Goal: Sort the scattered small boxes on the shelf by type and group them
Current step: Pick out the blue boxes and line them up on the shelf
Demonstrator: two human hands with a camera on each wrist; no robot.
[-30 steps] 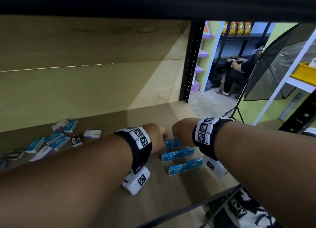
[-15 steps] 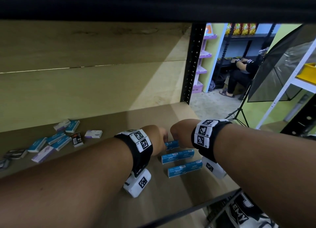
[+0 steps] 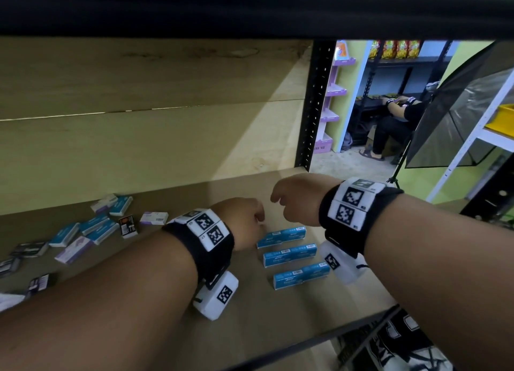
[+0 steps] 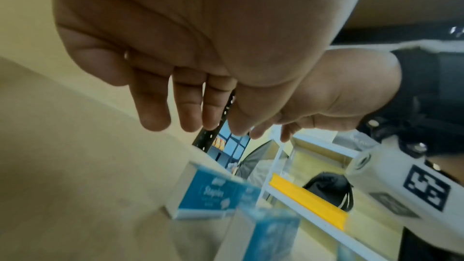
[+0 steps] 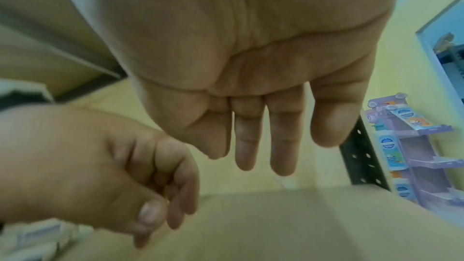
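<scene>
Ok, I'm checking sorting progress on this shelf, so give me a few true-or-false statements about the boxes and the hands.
1. Three rows of blue boxes lie lined up between the wrists. True.
2. The left hand grips a blue box. False: the left wrist view shows its fingers loose and holding nothing.
3. A scattered pile of mixed boxes lies on the left of the shelf. True.
4. The right hand rests flat on the blue rows. False: it hangs above the shelf, holding nothing.
</scene>
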